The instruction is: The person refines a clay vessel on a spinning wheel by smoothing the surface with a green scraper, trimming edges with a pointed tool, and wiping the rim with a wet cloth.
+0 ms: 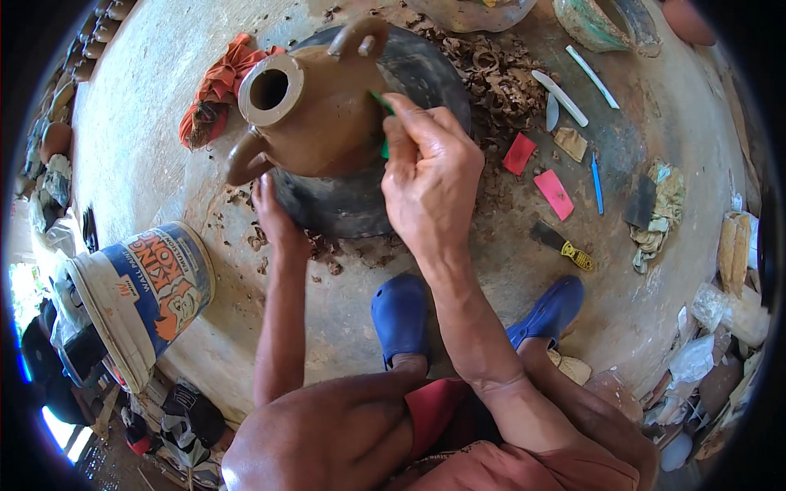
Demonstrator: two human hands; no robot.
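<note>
A brown clay jar (344, 114) with a round open mouth and two looped handles lies tilted on a dark round turntable (336, 209). My right hand (434, 176) pinches a thin green scraper (379, 101) against the jar's right side; most of that tool is hidden by the fingers. At the turntable's near left edge is my left hand (280, 219), its visible fingers stretched up beside the rim, just below the jar's lower handle. Some of those fingertips are hard to make out.
Clay shavings (499, 82) are heaped right of the turntable. Beyond them lie a red card (518, 153), a pink card (554, 195), a blue stick tool (597, 184) and a yellow-handled scraper (565, 245). An orange cloth (221, 86) and a paint bucket (147, 286) stand left.
</note>
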